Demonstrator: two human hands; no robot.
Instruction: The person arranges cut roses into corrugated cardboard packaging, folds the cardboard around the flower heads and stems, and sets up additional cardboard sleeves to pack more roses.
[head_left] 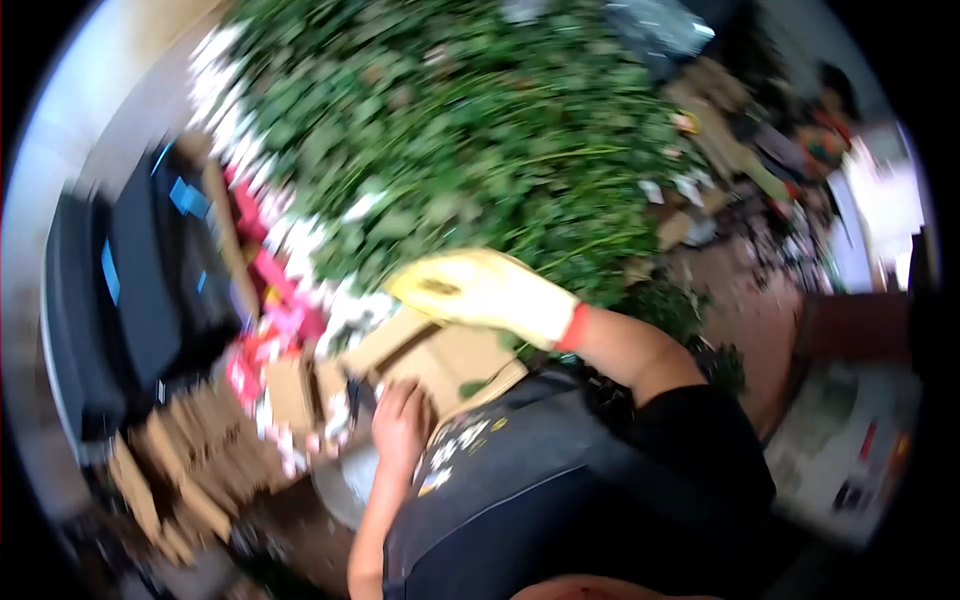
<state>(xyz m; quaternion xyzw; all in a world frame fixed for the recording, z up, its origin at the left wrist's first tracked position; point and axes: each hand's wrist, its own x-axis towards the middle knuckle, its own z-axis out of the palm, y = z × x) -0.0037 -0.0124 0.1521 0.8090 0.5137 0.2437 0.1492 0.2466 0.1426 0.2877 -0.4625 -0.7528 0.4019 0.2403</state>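
My left hand (400, 415) is bare, its fingers bent and close together at the left edge of an open piece of brown cardboard (465, 355). A small dark shape lies by its fingertips; what it grips is hidden. In a yellow glove with a red cuff, my right hand (480, 290) reaches over the top of the cardboard, beside a large heap of green leafy stems (460, 150). Motion blurs its fingers, and whether they hold anything is not visible. One loose leaf (472, 388) rests on the cardboard.
Folded cardboard pieces (200, 445) stand at lower left, below black crates (145, 270). White and pink wrapping (285, 300) lines the heap's left side. Another person (825, 135) is at upper right, near plant debris on the floor (745, 290). Clear plastic (660, 30) lies at the top.
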